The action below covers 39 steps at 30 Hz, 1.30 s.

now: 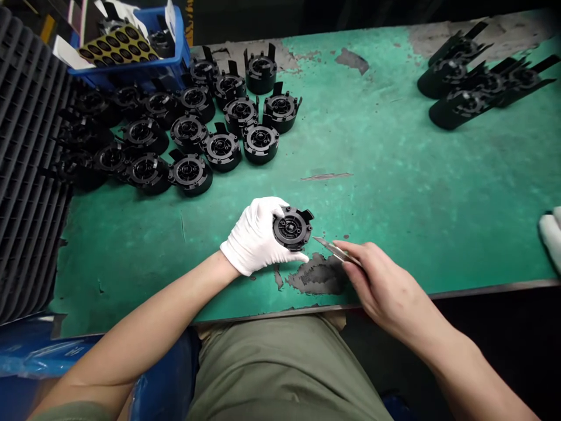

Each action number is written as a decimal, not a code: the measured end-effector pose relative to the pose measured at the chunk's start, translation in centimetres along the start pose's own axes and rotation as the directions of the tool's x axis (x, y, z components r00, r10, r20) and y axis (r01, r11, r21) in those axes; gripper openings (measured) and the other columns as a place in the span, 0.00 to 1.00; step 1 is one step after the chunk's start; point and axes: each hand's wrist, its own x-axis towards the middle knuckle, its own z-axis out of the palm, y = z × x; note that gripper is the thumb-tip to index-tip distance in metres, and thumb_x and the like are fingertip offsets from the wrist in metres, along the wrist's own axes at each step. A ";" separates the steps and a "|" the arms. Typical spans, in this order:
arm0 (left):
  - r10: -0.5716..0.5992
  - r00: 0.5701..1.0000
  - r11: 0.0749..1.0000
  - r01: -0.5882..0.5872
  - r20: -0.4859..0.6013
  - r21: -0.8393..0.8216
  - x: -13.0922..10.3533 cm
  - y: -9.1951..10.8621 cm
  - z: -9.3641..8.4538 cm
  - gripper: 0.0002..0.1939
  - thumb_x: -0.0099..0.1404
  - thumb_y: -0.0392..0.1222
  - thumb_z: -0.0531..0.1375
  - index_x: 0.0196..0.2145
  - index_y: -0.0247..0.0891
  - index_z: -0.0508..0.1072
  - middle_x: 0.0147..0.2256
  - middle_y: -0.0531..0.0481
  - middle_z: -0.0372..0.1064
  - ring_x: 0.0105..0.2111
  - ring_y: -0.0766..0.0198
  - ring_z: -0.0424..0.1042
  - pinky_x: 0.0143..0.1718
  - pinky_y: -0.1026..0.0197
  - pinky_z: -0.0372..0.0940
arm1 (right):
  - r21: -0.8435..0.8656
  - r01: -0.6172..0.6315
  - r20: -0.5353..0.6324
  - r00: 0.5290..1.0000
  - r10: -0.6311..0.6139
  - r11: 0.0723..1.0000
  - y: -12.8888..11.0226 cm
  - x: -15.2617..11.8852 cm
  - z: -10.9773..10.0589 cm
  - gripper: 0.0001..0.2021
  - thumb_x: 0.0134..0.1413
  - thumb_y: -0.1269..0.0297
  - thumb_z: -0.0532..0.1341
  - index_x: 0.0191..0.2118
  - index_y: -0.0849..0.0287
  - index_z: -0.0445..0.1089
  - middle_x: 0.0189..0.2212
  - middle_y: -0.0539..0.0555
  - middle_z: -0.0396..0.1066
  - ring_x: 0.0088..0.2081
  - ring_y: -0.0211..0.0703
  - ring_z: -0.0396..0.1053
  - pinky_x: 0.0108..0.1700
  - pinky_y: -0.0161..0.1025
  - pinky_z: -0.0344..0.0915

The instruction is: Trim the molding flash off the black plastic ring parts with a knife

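A round black plastic part (291, 227) with a raised tab is held near the middle of the green table's front area. My left hand (258, 237), in a white glove, is wrapped round its left side, thumb below and fingers above. My right hand (379, 280) has no glove and grips a slim knife (337, 251) between thumb and fingers. The knife's pointed tip is just right of the black part's edge, with a narrow gap seeming to lie between them.
Many similar black parts (187, 169) stand at the left of the green table (372, 152), beside a blue bin (127, 76) holding a sticker sheet (116, 47). More black parts (456, 108) stand back right. Black ribbed trays (26, 158) rise at far left. A white glove (551, 237) shows at the right edge.
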 end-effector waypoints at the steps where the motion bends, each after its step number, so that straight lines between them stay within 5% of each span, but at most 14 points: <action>1: 0.012 1.000 1.000 -0.012 0.005 -0.016 0.0 0.0 -0.1 0.52 0.48 0.83 0.73 0.53 0.43 0.65 0.57 0.36 0.74 0.57 0.43 0.77 0.60 0.42 0.73 | -0.054 0.041 0.018 0.999 -0.040 0.998 0.3 0.5 -0.1 0.18 0.79 0.65 0.55 0.69 0.54 0.64 0.44 0.57 0.74 0.41 0.48 0.77 0.39 0.42 0.71; 6: 0.003 0.997 1.000 -0.002 0.083 -0.010 0.3 0.0 -0.5 0.54 0.52 0.81 0.74 0.61 0.40 0.68 0.57 0.36 0.76 0.57 0.41 0.78 0.61 0.40 0.73 | -0.326 0.271 0.079 0.962 -0.260 0.906 2.4 3.6 -1.1 0.18 0.77 0.70 0.56 0.67 0.57 0.69 0.39 0.54 0.74 0.33 0.46 0.71 0.33 0.43 0.62; 10: 0.037 0.996 0.999 -0.039 0.084 0.020 0.3 0.0 -0.6 0.52 0.56 0.79 0.72 0.62 0.38 0.68 0.58 0.34 0.76 0.57 0.40 0.77 0.61 0.40 0.73 | -0.355 0.382 0.127 0.924 -0.361 0.854 2.9 5.1 -1.6 0.22 0.73 0.76 0.55 0.66 0.57 0.71 0.37 0.55 0.75 0.34 0.47 0.70 0.37 0.44 0.64; 29: 0.121 0.992 0.990 -0.123 0.034 0.069 0.3 -0.1 -0.4 0.49 0.60 0.77 0.71 0.62 0.36 0.68 0.55 0.34 0.77 0.54 0.42 0.78 0.56 0.42 0.74 | -0.416 0.472 0.154 0.879 -0.451 0.778 1.5 5.7 -2.4 0.23 0.66 0.83 0.53 0.63 0.67 0.70 0.33 0.53 0.70 0.31 0.44 0.64 0.35 0.41 0.58; 35: 0.122 0.991 0.990 -0.125 0.052 0.061 0.4 0.0 -0.5 0.49 0.59 0.76 0.72 0.62 0.36 0.68 0.56 0.34 0.77 0.54 0.41 0.78 0.56 0.42 0.75 | -0.339 0.518 0.210 0.855 -0.473 0.785 2.6 6.7 -2.8 0.23 0.67 0.82 0.53 0.61 0.66 0.73 0.33 0.53 0.70 0.31 0.44 0.65 0.36 0.41 0.59; 39: 0.094 0.993 0.994 -0.097 0.065 0.042 0.4 0.0 -0.7 0.49 0.59 0.76 0.72 0.62 0.37 0.69 0.57 0.35 0.77 0.55 0.41 0.79 0.57 0.41 0.74 | -0.176 0.466 0.202 0.879 -0.431 0.867 4.2 6.9 -3.2 0.20 0.73 0.75 0.54 0.63 0.59 0.73 0.36 0.53 0.71 0.32 0.43 0.67 0.34 0.40 0.60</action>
